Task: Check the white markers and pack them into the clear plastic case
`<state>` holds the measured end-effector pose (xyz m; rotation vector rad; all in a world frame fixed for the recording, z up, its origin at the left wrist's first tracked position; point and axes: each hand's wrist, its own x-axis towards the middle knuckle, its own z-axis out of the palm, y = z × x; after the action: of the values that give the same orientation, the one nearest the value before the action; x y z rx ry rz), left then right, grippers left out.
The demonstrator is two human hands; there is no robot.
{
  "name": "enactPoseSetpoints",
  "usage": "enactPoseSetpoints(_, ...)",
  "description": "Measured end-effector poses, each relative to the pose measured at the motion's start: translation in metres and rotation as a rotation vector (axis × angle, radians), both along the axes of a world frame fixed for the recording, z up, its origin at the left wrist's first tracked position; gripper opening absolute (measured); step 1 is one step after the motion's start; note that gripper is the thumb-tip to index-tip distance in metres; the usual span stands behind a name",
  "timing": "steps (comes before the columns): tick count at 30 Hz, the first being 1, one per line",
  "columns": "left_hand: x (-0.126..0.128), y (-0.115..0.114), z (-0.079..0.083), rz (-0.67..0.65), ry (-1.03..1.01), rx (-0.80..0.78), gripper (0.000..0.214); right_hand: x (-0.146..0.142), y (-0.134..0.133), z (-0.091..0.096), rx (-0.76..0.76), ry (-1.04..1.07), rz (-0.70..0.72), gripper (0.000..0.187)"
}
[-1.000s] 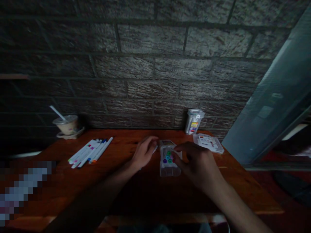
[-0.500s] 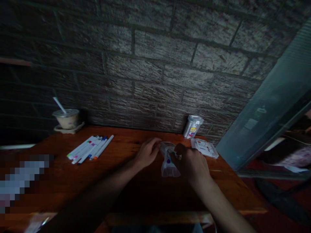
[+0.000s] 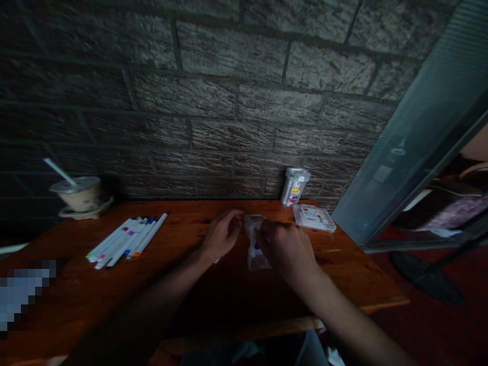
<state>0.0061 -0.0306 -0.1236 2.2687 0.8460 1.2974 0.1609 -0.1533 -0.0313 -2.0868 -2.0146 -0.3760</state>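
Now, just below centre frame, the clear case (image 3: pixel 260 263) sits on the bench (image 3: pixel 186 223), right hand (image 3: pixel 288 247) curled over it, left hand (image 3: pixel 221 237) bent alongside; can't tell whether either grip is closed. Looks light, stiff, slick (thin plastic, probably), best held by its sides.

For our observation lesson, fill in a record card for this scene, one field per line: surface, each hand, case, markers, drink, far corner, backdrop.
Surface: wooden table
Left hand: beside the case, fingers curled; contact unclear
Right hand: over the case, fingertips hidden
Case: clear plastic, between the hands
Markers: white-barrelled group, lying left of the hands
Drink: lidded cup with straw
Far corner: upright clear container, flat clear piece
Backdrop: block wall
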Motion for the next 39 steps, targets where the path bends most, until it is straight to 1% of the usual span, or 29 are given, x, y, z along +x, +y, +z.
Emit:
enactPoseSetpoints(3, 0.0, 0.001, -0.001, 0.005, 0.014, 0.008, 0.03, 0.003, 0.0, -0.003, 0.022, -0.013, 0.004, 0.023)
enactPoseSetpoints(7, -0.001, 0.003, -0.004, 0.007, 0.022, -0.001, 0.031, 0.005, -0.002, -0.002, 0.044, -0.001, 0.011, 0.022)
enactPoseSetpoints(13, 0.0, 0.006, -0.008, 0.0, 0.016, 0.007, 0.035, 0.009, -0.004, -0.001, 0.036, 0.022, 0.02, 0.028)
enactPoseSetpoints(15, 0.0, 0.006, -0.008, 0.005, 0.02, 0.009, 0.035, 0.017, -0.007, 0.001, 0.06, 0.051, 0.075, 0.028)
enactPoseSetpoints(17, 0.001, 0.005, -0.008, 0.022, 0.039, 0.013, 0.035, 0.028, -0.006, 0.009, 0.121, 0.123, 0.184, 0.027)
enactPoseSetpoints(19, 0.001, 0.005, -0.008, 0.048, 0.076, 0.015, 0.032, 0.042, 0.003, 0.02, 0.243, 0.225, 0.297, 0.029)
enactPoseSetpoints(20, 0.001, 0.006, -0.007, 0.064, 0.104, 0.015, 0.03, 0.049, 0.013, 0.025, 0.331, 0.289, 0.309, 0.033)
enactPoseSetpoints(22, -0.001, 0.007, -0.005, 0.106, 0.177, 0.009, 0.027, 0.063, 0.042, 0.032, 0.37, 0.414, 0.341, 0.042)
enactPoseSetpoints(23, -0.003, 0.009, -0.004, 0.136, 0.216, 0.006, 0.025, 0.069, 0.06, 0.031, 0.369, 0.48, 0.352, 0.044)
enactPoseSetpoints(25, -0.01, 0.013, 0.003, 0.213, 0.302, 0.003, 0.022, 0.081, 0.096, 0.018, 0.377, 0.604, 0.335, 0.043)
enactPoseSetpoints(27, -0.022, 0.02, 0.011, 0.333, 0.387, -0.003, 0.018, 0.094, 0.125, -0.005, 0.367, 0.695, 0.292, 0.044)
enactPoseSetpoints(29, -0.041, 0.029, 0.021, 0.499, 0.456, -0.027, 0.016, 0.107, 0.141, -0.033, 0.373, 0.708, 0.252, 0.047)
enactPoseSetpoints(30, -0.053, 0.034, 0.025, 0.587, 0.485, -0.054, 0.017, 0.114, 0.144, -0.046, 0.382, 0.708, 0.228, 0.048)
enactPoseSetpoints(32, -0.077, 0.045, 0.03, 0.741, 0.541, -0.138, 0.016, 0.127, 0.144, -0.066, 0.385, 0.699, 0.196, 0.045)
enactPoseSetpoints(34, -0.101, 0.055, 0.03, 0.856, 0.583, -0.223, 0.013, 0.136, 0.14, -0.078, 0.366, 0.641, 0.202, 0.042)
enactPoseSetpoints(35, -0.111, 0.059, 0.029, 0.893, 0.596, -0.254, 0.014, 0.139, 0.139, -0.081, 0.364, 0.613, 0.201, 0.041)
enactPoseSetpoints(37, -0.128, 0.069, 0.024, 0.916, 0.61, -0.28, 0.017, 0.142, 0.139, -0.085, 0.347, 0.608, 0.187, 0.042)
enactPoseSetpoints(39, -0.139, 0.077, 0.018, 0.87, 0.608, -0.269, 0.02, 0.143, 0.141, -0.087, 0.32, 0.603, 0.197, 0.041)
